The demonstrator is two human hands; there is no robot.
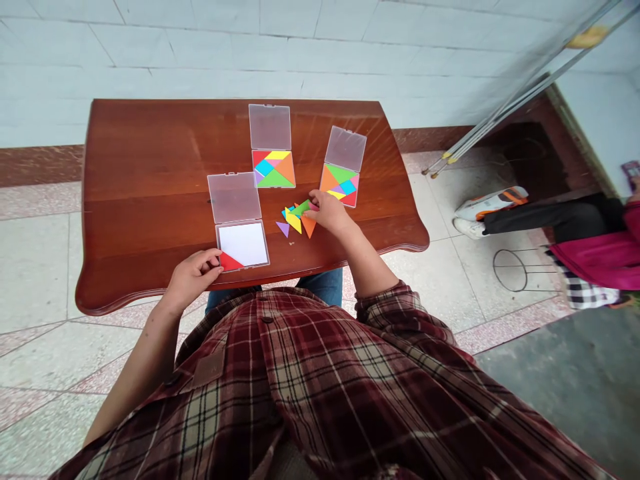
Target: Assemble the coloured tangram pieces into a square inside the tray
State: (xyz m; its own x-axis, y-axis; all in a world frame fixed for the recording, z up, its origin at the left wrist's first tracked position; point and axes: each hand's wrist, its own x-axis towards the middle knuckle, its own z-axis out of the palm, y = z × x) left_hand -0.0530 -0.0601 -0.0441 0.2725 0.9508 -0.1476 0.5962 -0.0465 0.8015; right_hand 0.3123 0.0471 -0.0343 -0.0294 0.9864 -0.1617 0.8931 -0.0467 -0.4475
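Observation:
An open clear plastic tangram box point(267, 253) lies near the table's front edge, its lid point(234, 199) folded back. One red triangle point(229, 262) sits in its lower left corner, on a white base. My left hand point(193, 275) pinches the box's left edge beside that triangle. To the right is a loose pile with a yellow parallelogram point(294, 221), an orange triangle point(309, 227), a purple triangle point(283, 229) and a bit of blue. Over the pile, my right hand point(330, 212) has thumb and fingers closed on a green triangle point(301, 208); its fingertips partly cover the pieces.
Two more open tangram boxes, a middle one point(274, 169) and a right one point(340, 185), hold fitted coloured pieces farther back on the brown wooden table point(150, 160). A tiled wall stands behind. Crutches point(493, 113) and a seated person's leg point(530, 217) are at the right.

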